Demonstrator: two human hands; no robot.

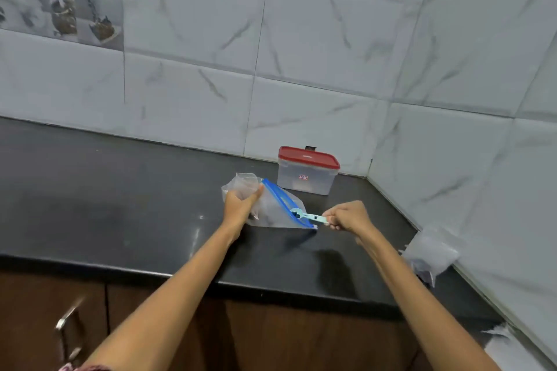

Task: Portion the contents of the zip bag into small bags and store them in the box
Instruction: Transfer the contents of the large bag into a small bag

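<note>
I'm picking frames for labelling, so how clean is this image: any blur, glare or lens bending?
Head view: wide-angle bending curves the wall tiles; the cabinet handle smears with motion blur; soft glare streaks the black counter; the zip bag and red-lidded box stay fairly sharp.

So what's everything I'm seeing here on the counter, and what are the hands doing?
Clear zip bag with blue seal strip: one, lying mid-counter.
Small clear plastic bag: one, bunched beside the zip bag.
Pale turquoise spoon: one, tip at the zip bag's mouth.
Clear plastic box with red lid: one, closed, by the back wall.
Loose clear plastic bags: a pile, right wall; count unclear.
Black counter: one, above brown cabinets.
Left hand: grips the small bag.
Right hand: pinches the spoon handle.
</note>
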